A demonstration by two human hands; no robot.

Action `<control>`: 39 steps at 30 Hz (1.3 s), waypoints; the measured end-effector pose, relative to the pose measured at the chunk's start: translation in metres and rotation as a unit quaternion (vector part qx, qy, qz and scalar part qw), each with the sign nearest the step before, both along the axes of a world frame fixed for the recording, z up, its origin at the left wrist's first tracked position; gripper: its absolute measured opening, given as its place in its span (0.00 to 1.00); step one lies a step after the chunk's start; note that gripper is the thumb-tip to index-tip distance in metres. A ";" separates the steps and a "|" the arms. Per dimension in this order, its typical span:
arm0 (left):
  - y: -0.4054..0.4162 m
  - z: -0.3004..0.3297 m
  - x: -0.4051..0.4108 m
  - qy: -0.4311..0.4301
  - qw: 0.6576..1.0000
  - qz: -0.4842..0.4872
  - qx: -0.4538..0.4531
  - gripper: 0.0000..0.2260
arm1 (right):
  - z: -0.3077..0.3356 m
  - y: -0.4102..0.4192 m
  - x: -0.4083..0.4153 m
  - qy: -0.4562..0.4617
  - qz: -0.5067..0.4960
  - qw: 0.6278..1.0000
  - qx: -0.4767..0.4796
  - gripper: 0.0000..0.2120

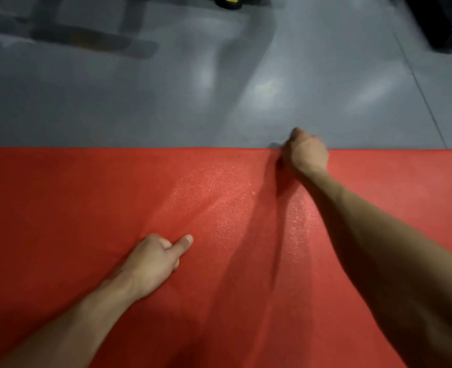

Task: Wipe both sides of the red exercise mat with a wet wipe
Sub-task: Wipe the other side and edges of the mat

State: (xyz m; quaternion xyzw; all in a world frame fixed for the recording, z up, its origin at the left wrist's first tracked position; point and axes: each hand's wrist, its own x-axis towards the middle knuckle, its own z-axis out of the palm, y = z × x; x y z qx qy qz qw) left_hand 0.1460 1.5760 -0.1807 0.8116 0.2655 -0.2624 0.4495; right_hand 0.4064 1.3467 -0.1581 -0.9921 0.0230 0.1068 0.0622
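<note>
Head view: my right hand (306,152) pinches the red exercise mat (86,203) at its far edge, probably to flip it; my left hand (154,261), curled and empty, steadies it.

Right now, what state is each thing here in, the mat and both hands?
red mat: spread flat on the grey floor, with soft creases running toward its far edge.
right hand: fingers curled over the mat's far edge, gripping it.
left hand: resting on the mat, fingers curled, thumb out; whether it holds a wipe cannot be seen.
</note>
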 end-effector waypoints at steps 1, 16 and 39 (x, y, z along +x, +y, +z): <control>0.000 0.000 0.000 -0.002 1.000 0.002 -0.002 0.31 | -0.004 0.031 -0.005 0.008 0.038 0.999 0.017 0.11; 0.000 -0.001 -0.001 -0.009 1.000 0.008 0.002 0.30 | 0.009 -0.039 0.015 -0.010 0.023 0.996 -0.086 0.16; 0.000 -0.004 -0.001 -0.010 0.999 0.010 0.030 0.29 | -0.019 0.016 -0.038 -0.133 0.117 0.983 0.044 0.08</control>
